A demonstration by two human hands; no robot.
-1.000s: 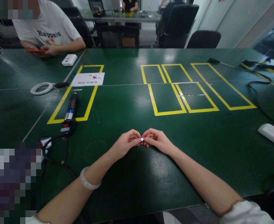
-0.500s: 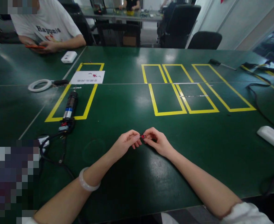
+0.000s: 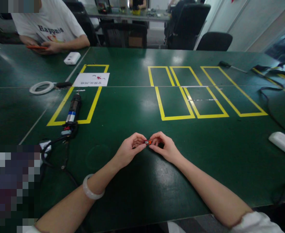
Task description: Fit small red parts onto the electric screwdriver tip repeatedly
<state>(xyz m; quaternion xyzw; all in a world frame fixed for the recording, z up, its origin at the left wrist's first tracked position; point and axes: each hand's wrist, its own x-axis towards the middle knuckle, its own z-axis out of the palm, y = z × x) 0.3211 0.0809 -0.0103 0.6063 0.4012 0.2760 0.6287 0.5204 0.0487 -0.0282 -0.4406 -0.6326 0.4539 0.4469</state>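
Note:
Between my fingertips, above the green table (image 3: pixel 130 106), is a small orange and silver-grey part (image 3: pixel 148 142); it is too small to tell its kind. My left hand (image 3: pixel 132 148) pinches its left, silver-grey end between thumb and fingers. From the other side, my right hand (image 3: pixel 163 145) grips the orange end, thumb and forefinger closed on it. The fingertips of both hands nearly meet and partly cover the part. A pale bangle circles my left wrist.
To the left lies an electric screwdriver (image 3: pixel 73 111) with a black cable. Beyond it are a white paper sheet (image 3: pixel 92 80) and a roll of white tape (image 3: pixel 41 87). Yellow tape outlines mark the table. A hand screwdriver (image 3: pixel 225 64) lies far right. Another person (image 3: pixel 52 35) sits at upper left.
The part has turned between my fingers, so more of its orange and silver-grey surface shows. My left fingers have shifted slightly; my right hand is nearly still.

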